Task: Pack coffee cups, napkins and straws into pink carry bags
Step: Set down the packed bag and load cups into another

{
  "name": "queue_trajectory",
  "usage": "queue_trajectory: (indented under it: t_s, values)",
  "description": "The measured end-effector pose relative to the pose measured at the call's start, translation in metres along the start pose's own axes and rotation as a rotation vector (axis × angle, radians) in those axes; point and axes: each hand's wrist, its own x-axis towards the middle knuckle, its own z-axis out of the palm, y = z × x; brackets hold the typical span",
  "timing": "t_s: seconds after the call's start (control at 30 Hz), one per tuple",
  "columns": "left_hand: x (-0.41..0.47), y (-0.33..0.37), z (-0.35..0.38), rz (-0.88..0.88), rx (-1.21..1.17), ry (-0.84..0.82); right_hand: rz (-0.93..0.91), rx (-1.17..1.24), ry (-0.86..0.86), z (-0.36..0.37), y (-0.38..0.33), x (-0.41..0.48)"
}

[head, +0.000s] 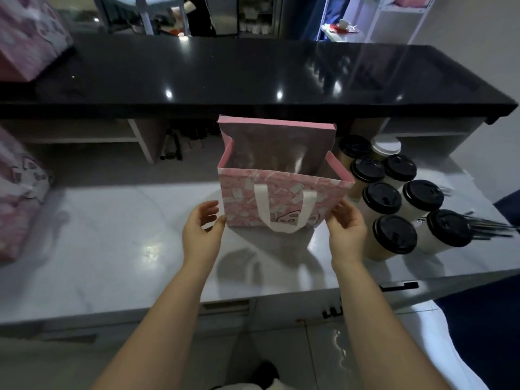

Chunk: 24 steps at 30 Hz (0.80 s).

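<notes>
Open pink bag (pixel 244 201) upright on the white desk (pixel 112 249), with 1 hand at each side.

The bag stands mid-desk with its mouth wide open, its far wall rising higher than the near one, and its white handle (pixel 284 220) hanging down the near face. The left hand (pixel 201 229) is at the bag's lower left corner: fingers loosely spread and gently curved, thumb tip at the corner, holding nothing. The right hand (pixel 344 229) is at the lower right edge, fingers relaxed and just touching the bag's side, not closed round it. Just right of the bag stand 8 lidded cups — 7 with black lids (pixel 381 197) and 1 with a white lid (pixel 386 144) at the back. Black straws (pixel 489 229) lie past the cups at the desk's right end. A second pink bag (pixel 19 198) sits at the desk's left edge, and a third (pixel 28 38) on the black ledge (pixel 253 74) above.
</notes>
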Motion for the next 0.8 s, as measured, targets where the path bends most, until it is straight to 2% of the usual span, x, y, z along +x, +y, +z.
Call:
queue_trajectory:
  t_s: [0.13,0.33,0.53,0.67,0.8]
  values:
    - [-0.026,-0.012,-0.008,0.068,0.174,-0.149,0.025,-0.054,0.018,-0.012,0.003,-0.022]
    - [-0.06,-0.017,0.014,0.376,0.628,-0.43,-0.029,-0.466,-0.136,-0.052,0.011,-0.074]
    - [-0.094,0.002,0.068,0.42,0.736,-0.457,-0.294,-0.936,-0.158,-0.113,-0.002,-0.082]
    - [-0.107,0.019,0.116,0.472,0.773,-0.485,-0.333,-1.092,-0.143,-0.144,-0.016,-0.057]
    - [-0.117,0.034,0.164,0.438,0.821,-0.482,-0.314,-1.163,-0.2,-0.16,-0.025,-0.018]
